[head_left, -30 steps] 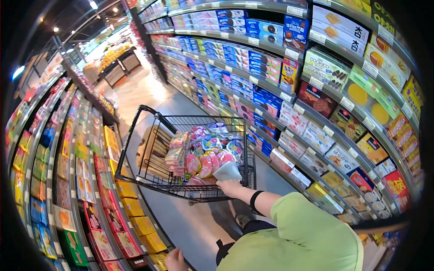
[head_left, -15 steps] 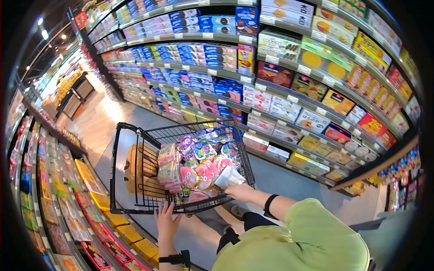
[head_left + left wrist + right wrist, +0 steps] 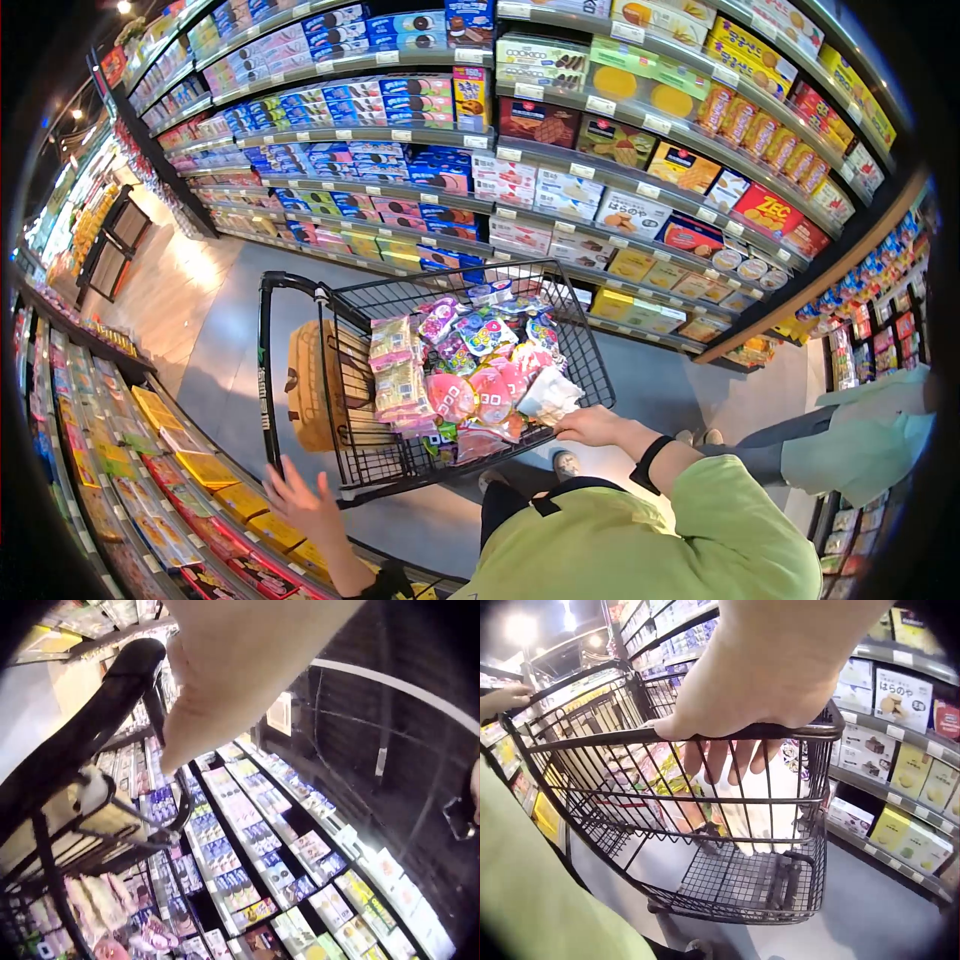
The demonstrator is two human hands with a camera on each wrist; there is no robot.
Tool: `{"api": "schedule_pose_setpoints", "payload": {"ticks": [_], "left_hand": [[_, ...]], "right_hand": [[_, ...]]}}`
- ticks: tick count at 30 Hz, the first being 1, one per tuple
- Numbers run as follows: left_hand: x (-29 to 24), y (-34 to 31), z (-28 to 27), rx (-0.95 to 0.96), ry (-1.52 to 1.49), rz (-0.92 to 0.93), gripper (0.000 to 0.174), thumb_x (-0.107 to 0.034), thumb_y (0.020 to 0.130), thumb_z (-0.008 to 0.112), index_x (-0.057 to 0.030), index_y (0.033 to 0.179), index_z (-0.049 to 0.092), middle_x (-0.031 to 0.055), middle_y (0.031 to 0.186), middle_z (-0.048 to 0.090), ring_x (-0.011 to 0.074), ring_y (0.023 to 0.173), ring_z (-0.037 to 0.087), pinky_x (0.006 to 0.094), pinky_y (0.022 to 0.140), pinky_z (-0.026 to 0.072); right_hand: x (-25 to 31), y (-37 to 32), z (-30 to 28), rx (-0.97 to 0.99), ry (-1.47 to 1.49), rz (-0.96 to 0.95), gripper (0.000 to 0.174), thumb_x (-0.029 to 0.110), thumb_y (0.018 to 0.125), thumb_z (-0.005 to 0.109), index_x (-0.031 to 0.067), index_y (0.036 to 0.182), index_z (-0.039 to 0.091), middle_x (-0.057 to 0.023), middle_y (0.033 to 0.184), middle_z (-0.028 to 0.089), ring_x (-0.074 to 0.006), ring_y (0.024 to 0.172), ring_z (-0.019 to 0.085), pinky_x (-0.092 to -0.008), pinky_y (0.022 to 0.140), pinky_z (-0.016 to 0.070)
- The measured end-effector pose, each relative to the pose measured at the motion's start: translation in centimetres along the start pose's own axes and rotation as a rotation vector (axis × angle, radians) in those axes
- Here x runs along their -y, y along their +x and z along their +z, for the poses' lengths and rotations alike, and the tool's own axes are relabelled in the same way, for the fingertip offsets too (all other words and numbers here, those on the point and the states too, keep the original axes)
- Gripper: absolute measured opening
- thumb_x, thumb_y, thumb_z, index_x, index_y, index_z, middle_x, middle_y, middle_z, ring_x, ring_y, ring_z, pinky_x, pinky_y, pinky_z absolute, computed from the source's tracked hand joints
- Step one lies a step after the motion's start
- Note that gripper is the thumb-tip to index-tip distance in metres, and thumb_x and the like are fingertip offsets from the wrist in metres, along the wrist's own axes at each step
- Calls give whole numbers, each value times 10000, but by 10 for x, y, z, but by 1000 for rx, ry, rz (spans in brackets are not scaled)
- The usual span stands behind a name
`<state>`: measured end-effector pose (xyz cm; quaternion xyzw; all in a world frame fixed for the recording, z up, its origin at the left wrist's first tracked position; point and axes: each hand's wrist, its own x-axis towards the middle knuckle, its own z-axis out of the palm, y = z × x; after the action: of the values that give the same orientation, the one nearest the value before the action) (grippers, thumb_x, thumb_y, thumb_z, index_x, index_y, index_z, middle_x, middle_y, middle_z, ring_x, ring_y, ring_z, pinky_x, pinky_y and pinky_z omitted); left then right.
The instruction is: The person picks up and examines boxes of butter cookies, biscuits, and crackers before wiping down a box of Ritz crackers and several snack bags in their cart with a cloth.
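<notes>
A black wire shopping cart (image 3: pixel 266 350) stands in front of me, its handle at the left. My right hand (image 3: pixel 590 425) grips the near top rim; the right wrist view shows its fingers (image 3: pixel 767 756) curled over into the basket. Just inside, beside those fingers, is a crumpled white packet (image 3: pixel 550 393). Pink round-fronted packs (image 3: pixel 452 397), colourful pouches (image 3: pixel 487 335) and a stack of clear-wrapped packs (image 3: pixel 400 380) fill the basket's middle. My left hand (image 3: pixel 305 505), fingers spread, hovers near the handle's near end and holds nothing.
Long shelves of boxed biscuits (image 3: pixel 565 195) run along the far side of the aisle. Low shelves with yellow boxes (image 3: pixel 210 455) line the near left. At the right stands another person in a pale green top (image 3: pixel 860 445). Wooden display stands (image 3: pixel 115 245) are at the far left.
My left hand has risen from low in the view to the cart's handle end, fingers spreading. The view has turned right, bringing another person into sight. The right hand stays on the rim.
</notes>
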<state>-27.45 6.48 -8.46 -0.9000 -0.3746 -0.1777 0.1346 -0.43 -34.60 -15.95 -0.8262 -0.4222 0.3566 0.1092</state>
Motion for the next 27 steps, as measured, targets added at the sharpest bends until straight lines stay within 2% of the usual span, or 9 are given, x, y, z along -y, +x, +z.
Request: {"api": "schedule_pose_setpoints", "payload": {"ticks": [1, 4, 8, 13, 16, 19, 24, 26, 27], "left_hand": [[0, -4, 0, 95, 2, -170, 511, -344, 907, 554, -154, 1369, 446, 84, 1464, 357, 333, 1207, 437, 496, 988, 328], [-20, -14, -1, 191, 77, -209, 492, -327, 941, 496, -161, 1395, 404, 72, 1462, 348, 319, 1122, 473, 491, 921, 373], [-42, -35, -1, 58, 27, -103, 453, -281, 962, 461, -162, 1394, 399, 39, 1433, 393, 302, 1047, 513, 451, 870, 410], [-103, -53, -17, 102, 173, -185, 637, -43, 902, 494, -237, 1475, 293, -32, 1418, 431, 262, 1018, 535, 395, 800, 451], [-139, -73, -27, 137, 282, -220, 735, 10, 835, 515, -260, 1478, 285, -37, 1405, 444, 255, 987, 541, 384, 786, 452], [-183, -96, -42, 106, 332, -241, 822, 38, 758, 535, -286, 1473, 292, -43, 1382, 460, 250, 941, 548, 377, 764, 456], [-247, -139, -71, 50, 354, -234, 819, 12, 746, 545, -302, 1464, 308, -54, 1343, 483, 232, 910, 554, 364, 746, 458], [-275, -161, -84, 36, 363, -237, 809, -2, 750, 552, -302, 1462, 313, -56, 1334, 488, 224, 906, 555, 360, 745, 458], [-288, -169, -89, 31, 373, -245, 802, -9, 750, 554, -301, 1459, 319, -55, 1332, 489, 221, 906, 555, 355, 749, 457]], "right_hand": [[-8, -11, 5, -1, 18, 8, 344, 426, 941, 473, 180, 1129, 622, -56, 1090, 645, -246, 1041, 598, -412, 839, 488], [-28, -38, 15, -3, 32, 26, 349, 432, 943, 470, 184, 1138, 620, -42, 1111, 638, -238, 1058, 590, -413, 845, 482], [-62, -76, 26, 8, 40, 37, 361, 447, 942, 467, 190, 1150, 611, -31, 1122, 630, -238, 1056, 588, -408, 838, 479], [-107, -122, 19, -70, 121, -75, 421, 469, 950, 433, 135, 1129, 617, -79, 1099, 637, -282, 1050, 588, -411, 839, 472], [-147, -147, 17, -97, 110, -111, 431, 466, 954, 422, 127, 1150, 603, -80, 1104, 634, -283, 1056, 586, -407, 857, 476], [-188, -169, 17, -62, 31, -143, 376, 450, 957, 426, 161, 1118, 606, -70, 1096, 625, -273, 1044, 591, -419, 821, 492], [-251, -221, 12, -97, 77, -171, 385, 474, 943, 431, 176, 1054, 648, -83, 1023, 655, -286, 963, 625, -421, 806, 497], [-269, -245, 2, -106, 17, -72, 414, 500, 928, 434, 167, 1044, 652, -86, 1017, 657, -283, 959, 627, -423, 788, 495], [-282, -256, 4, -159, 15, -84, 426, 530, 908, 444, 175, 1012, 654, -104, 959, 669, -306, 911, 634, -445, 730, 503]]}}
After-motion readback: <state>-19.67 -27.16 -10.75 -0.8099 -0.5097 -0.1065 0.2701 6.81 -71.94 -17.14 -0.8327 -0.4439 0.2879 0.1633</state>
